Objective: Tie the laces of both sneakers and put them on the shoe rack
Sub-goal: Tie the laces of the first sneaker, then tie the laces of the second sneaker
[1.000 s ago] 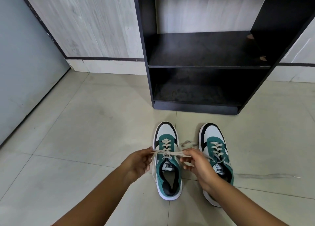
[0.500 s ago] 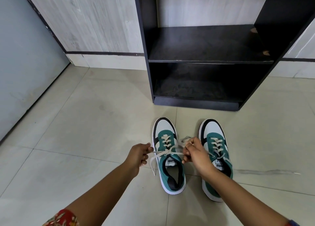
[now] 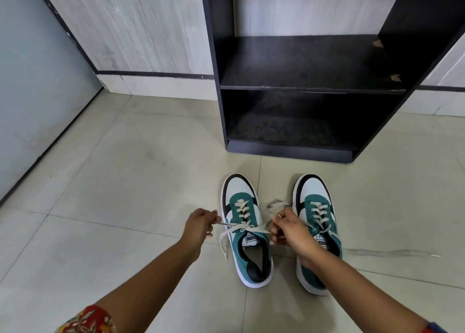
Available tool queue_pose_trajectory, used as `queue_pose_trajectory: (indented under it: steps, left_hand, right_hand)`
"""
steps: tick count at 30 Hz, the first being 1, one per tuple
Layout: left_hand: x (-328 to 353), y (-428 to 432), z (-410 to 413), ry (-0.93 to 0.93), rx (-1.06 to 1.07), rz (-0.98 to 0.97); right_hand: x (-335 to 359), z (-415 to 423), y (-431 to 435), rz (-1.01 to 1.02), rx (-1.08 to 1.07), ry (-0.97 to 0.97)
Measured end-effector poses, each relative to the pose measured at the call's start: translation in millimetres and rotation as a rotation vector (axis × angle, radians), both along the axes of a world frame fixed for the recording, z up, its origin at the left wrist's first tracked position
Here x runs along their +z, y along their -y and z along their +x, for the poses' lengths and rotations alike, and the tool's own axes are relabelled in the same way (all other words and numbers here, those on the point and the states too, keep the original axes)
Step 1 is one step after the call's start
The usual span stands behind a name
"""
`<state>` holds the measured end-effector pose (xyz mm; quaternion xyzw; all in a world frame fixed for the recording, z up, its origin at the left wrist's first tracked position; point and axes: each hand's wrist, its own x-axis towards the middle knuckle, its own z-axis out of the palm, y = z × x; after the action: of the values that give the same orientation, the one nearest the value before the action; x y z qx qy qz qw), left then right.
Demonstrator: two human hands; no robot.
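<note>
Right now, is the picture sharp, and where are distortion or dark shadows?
Head view: mostly sharp; the left sneaker and both hands are clear. Wide-angle distortion bends the shoe rack sides outward. The lower shelf lies in deep shadow. Soft daylight, no strong glare on the floor tiles.

Pale tiled floor (image 3: 125, 181) with a grey streak (image 3: 387, 252). Beyond the floor rises a wood-grain wall (image 3: 141, 26) with a white skirting (image 3: 161, 86); left of that wall, a grey door (image 3: 32, 81).

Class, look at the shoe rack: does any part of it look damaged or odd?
Yes. The shoe rack's dark right inner wall shows two pale chipped patches beside the middle shelf, bare material showing through. Otherwise it looks sound.
</note>
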<state>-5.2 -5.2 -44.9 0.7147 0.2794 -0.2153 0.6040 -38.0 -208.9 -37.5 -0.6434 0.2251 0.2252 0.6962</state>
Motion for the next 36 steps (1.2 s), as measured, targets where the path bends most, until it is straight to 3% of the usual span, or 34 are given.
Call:
queue_pose_trajectory:
  steps: [8,17,20,22,24,28,31,36]
  left_hand:
    - [13.6,13.3,-12.5,-0.158,-0.077,-0.190]
    - [25.2,12.5,1.4,0.054,-0.179,0.042]
    - [18.1,15.7,-5.0,0.305,-0.260,0.446]
    - [20.9,24.4,-8.9,0.573,-0.293,0.595]
    - [24.2,41.2,-10.2,0.736,-0.396,0.502]
    - [21.6,84.1,-16.4,0.751,-0.708,0.243]
    - [8.3,109.8,-15.0,0.772,-0.904,0.312]
    - [-7.3,133.3,-5.6,0.759,-1.066,0.452]
  right_hand:
    - [-8.5,-15.2,-21.5,-0.064,0.160,-0.061]
    - [-5.9,-3.4,-46.8,-0.052,0.160,-0.007]
    - [5.0,-16.6,-31.3,-0.103,0.115,0.074]
    - [13.8,-26.9,-11.8,-0.177,0.036,0.154]
    - [20.2,-37.6,13.2,-0.204,-0.079,0.268]
    - [21.0,-55.0,70.4,-0.465,-0.299,0.357]
    - [3.4,-64.5,103.6,-0.489,-0.362,0.276]
    - [-21.8,-70.6,102.8,-0.486,-0.245,0.287]
